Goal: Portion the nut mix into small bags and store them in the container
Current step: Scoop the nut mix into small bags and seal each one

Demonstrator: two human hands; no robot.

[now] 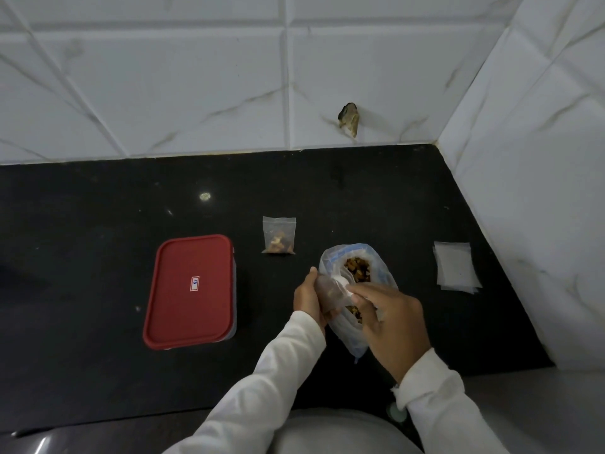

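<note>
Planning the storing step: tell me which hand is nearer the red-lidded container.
Left. The left hand, gripping a small bag, is just right of the container; the right hand is farther right, over the large nut bag.

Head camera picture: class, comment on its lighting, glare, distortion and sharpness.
Head view: dim, flat light with no hard shadows; small glare spots on the black counter; the wide-angle lens tilts and bows the lines of the wall tiles; the small bag in the left hand looks slightly blurred.
</note>
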